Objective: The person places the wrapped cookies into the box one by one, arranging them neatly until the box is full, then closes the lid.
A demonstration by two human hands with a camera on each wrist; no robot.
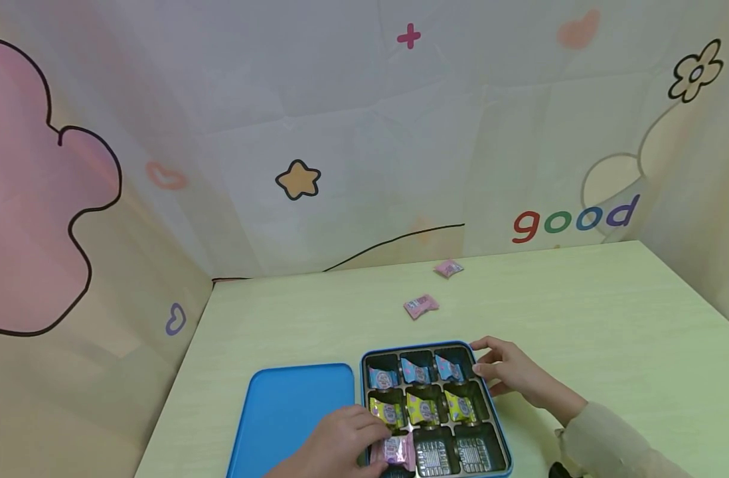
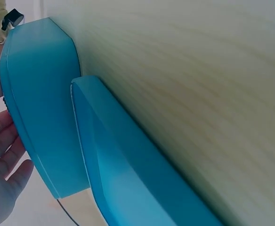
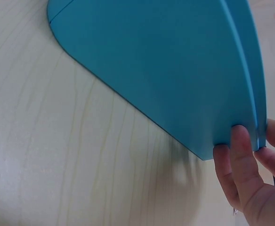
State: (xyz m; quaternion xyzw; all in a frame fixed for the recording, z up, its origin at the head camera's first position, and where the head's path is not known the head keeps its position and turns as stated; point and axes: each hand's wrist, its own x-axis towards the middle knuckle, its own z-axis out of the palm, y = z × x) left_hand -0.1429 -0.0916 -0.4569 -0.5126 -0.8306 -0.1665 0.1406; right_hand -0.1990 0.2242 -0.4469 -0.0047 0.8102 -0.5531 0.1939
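Observation:
A blue tin (image 1: 506, 446) with a black divided tray holds wrapped candies. Blue-wrapped candies (image 1: 415, 372) fill the far row, yellow-wrapped ones (image 1: 422, 409) the middle row. At the near-left compartment, my left hand (image 1: 340, 443) pinches a pink-wrapped candy (image 1: 399, 451) between thumb and fingers; in the left wrist view those fingers (image 2: 3, 141) reach over the tin's rim. My right hand (image 1: 514, 372) grips the tin's far right corner. The right wrist view has its fingers (image 3: 245, 160) against the blue outer wall, with the thumb at the rim.
Left of the tin lies a blue lid (image 1: 299, 405), its raised rim showing in the left wrist view. Two more pink-wrapped candies, a nearer one (image 1: 421, 306) and a farther one (image 1: 448, 267), lie on the pale wooden table (image 1: 579, 312). A printed cloth (image 1: 364, 133) hangs behind.

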